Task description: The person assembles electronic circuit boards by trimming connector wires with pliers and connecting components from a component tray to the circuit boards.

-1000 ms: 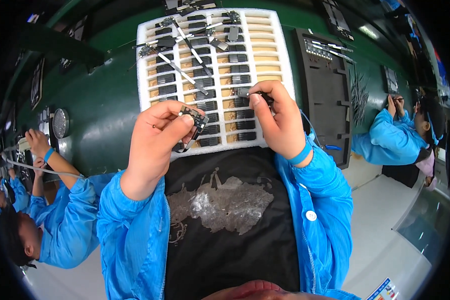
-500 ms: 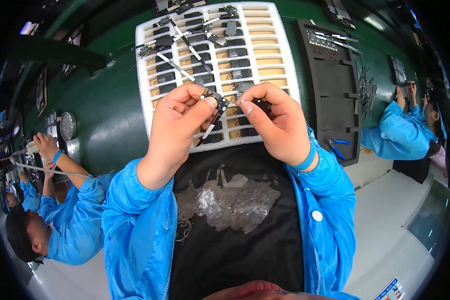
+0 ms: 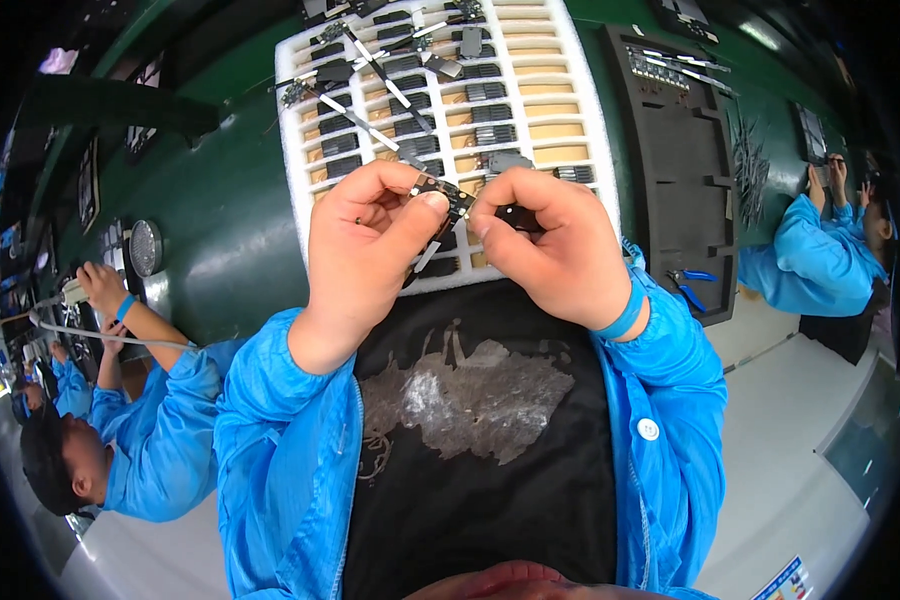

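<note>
My left hand [image 3: 365,245] is closed, its thumb and forefinger pinching a small black circuit board [image 3: 454,197] with pale square pads. A narrow strip with a white section [image 3: 430,254] hangs below the board. My right hand [image 3: 560,245] is closed too, thumb and forefinger pressed together at the board's right end. What those fingertips grip is too small to make out. Both hands are above the near part of a white foam tray [image 3: 598,130], whose slots hold dark, flat parts. Several loose boards with long black-and-white ribbon cables [image 3: 375,133] lie across the tray's left side.
To the right is a dark compartment tray [image 3: 680,215] with blue-handled cutters [image 3: 692,285] at its near end. Past it lies a pile of thin black strips [image 3: 748,170]. A round metal dish [image 3: 145,248] is at left. Blue-sleeved people [image 3: 165,440] work on both sides.
My right hand has moved left, bringing its fingertips from just beside the board to its right end. The left hand keeps its pinch. The whole view has shifted slightly.
</note>
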`<action>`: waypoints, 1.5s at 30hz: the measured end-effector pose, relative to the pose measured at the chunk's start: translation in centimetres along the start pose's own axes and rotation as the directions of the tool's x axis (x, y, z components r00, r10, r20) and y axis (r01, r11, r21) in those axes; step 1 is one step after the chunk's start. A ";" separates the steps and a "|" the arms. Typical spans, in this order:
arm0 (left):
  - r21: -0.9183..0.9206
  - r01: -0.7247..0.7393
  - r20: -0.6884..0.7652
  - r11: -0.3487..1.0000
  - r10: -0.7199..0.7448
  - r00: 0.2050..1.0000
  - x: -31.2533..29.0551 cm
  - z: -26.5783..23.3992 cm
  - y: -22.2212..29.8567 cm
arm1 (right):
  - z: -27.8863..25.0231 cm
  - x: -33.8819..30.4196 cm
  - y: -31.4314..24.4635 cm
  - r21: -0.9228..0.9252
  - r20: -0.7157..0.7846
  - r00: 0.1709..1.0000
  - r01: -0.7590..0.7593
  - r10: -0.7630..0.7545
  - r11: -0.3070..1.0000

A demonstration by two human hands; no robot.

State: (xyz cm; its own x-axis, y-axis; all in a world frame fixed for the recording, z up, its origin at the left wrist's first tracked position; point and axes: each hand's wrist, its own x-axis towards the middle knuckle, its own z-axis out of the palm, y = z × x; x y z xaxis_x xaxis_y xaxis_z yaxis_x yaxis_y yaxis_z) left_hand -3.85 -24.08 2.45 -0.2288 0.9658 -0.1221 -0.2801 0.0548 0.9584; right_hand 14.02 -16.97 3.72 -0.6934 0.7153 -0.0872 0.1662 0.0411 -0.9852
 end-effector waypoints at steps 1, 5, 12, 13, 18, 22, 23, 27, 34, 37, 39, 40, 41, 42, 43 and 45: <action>-0.003 -0.002 0.002 1.000 0.002 1.000 0.0 0.0 0.0 | 0.1 0.1 0.2 0.010 -0.031 0.999 0.005 -0.005 1.000; 0.016 0.009 0.019 1.000 -0.009 1.000 0.0 -0.3 0.0 | 0.3 0.0 0.1 0.003 -0.052 0.998 0.019 -0.019 1.000; -0.011 0.020 0.038 1.000 -0.020 0.999 -0.1 -0.4 -0.3 | 0.3 0.2 0.4 0.018 -0.024 1.000 0.009 -0.009 1.000; -0.007 0.026 0.037 1.000 -0.026 0.999 -0.1 -0.4 -0.3 | 0.3 0.2 0.5 0.043 -0.024 1.000 -0.001 0.002 0.999; 0.010 0.036 0.032 0.999 -0.036 0.999 0.0 -0.4 -0.3 | 0.2 0.3 0.7 0.110 -0.023 0.997 -0.068 0.071 0.992; 0.020 0.039 0.015 0.999 -0.039 0.999 0.1 -0.2 -0.3 | 0.0 0.4 0.4 0.081 -0.006 0.997 -0.074 0.075 0.994; 0.021 0.041 0.015 0.999 -0.042 0.999 0.1 -0.2 -0.3 | 0.1 0.4 0.4 0.072 -0.001 0.997 -0.083 0.083 0.994; 0.014 0.039 0.018 0.999 -0.039 0.999 0.2 -0.3 -0.6 | 0.0 0.5 0.5 0.103 0.014 0.994 -0.112 0.112 0.988; 0.028 0.051 0.020 0.998 -0.052 0.998 0.1 -0.5 -0.7 | 0.0 0.6 0.5 0.159 0.050 0.991 -0.132 0.126 0.978; 0.050 0.053 0.021 0.997 -0.054 0.998 0.2 -0.6 -0.8 | -0.2 0.6 0.5 0.163 0.061 0.987 -0.158 0.150 0.974; 0.052 0.051 0.017 0.997 -0.052 0.999 0.2 -0.4 -0.8 | -0.3 0.6 0.3 0.162 0.066 0.983 -0.180 0.171 0.970; 0.050 0.049 0.013 0.998 -0.050 0.999 0.1 -0.3 -0.9 | -0.3 0.6 0.2 0.157 0.074 0.982 -0.184 0.174 0.970; 0.052 0.051 0.014 0.997 -0.051 0.999 0.1 -0.4 -0.9 | -0.3 0.6 0.2 0.152 0.081 0.981 -0.187 0.177 0.970; 0.050 0.046 0.014 0.998 -0.047 0.999 0.1 -0.5 -1.0 | -0.3 0.7 0.3 0.155 0.081 0.981 -0.188 0.177 0.970; 0.047 0.040 0.015 0.998 -0.041 0.999 0.1 -0.5 -1.1 | -0.3 0.7 0.5 0.160 0.083 0.983 -0.178 0.166 0.971; 0.056 0.047 0.015 0.997 -0.048 0.999 0.0 -0.5 -1.0 | -0.2 0.8 0.8 0.165 0.084 0.984 -0.168 0.155 0.972</action>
State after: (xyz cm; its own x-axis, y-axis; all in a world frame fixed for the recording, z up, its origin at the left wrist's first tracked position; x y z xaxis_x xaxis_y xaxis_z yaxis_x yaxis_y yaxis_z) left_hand -4.03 -24.21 1.35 -0.2014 0.9657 -0.1641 -0.2380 0.1143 0.9645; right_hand 13.80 -16.23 2.89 -0.7156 0.6517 -0.2513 0.1621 -0.1950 -0.9673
